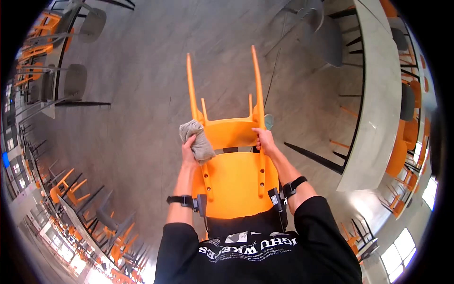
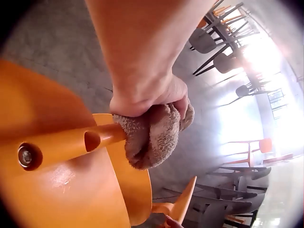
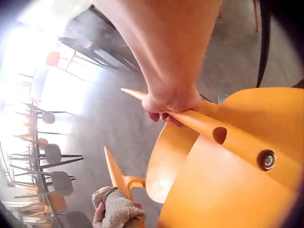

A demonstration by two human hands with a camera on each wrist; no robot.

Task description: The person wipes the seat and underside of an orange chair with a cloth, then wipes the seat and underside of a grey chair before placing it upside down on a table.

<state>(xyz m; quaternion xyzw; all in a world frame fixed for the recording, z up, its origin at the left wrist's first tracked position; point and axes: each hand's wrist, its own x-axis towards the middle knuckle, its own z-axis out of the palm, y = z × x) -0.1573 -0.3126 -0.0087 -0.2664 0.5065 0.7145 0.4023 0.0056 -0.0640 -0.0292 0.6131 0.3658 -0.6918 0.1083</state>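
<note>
We hold the orange chair [image 1: 234, 182] upturned in front of our chest, legs pointing away. L hand [image 1: 188, 150] fingers clench a grey cloth [image 1: 198, 142] at one leg; R hand [image 1: 265, 140] fingers grasp the other.

orange chair [image 1: 234, 182]: upturned, legs outward | grey cloth [image 1: 198, 142]: bunched against leg

Smooth, faintly glossy orange plastic chair [image 1: 235, 182] (metal bolt heads), nubbly grey-brown terry cloth [image 1: 198, 140], matt grey floor [image 1: 142, 71]

Before person: chair [image 1: 235, 184], legs away; left hand [image 1: 188, 151] with cloth [image 1: 198, 141] on left leg; right hand [image 1: 265, 140] on right leg
</note>
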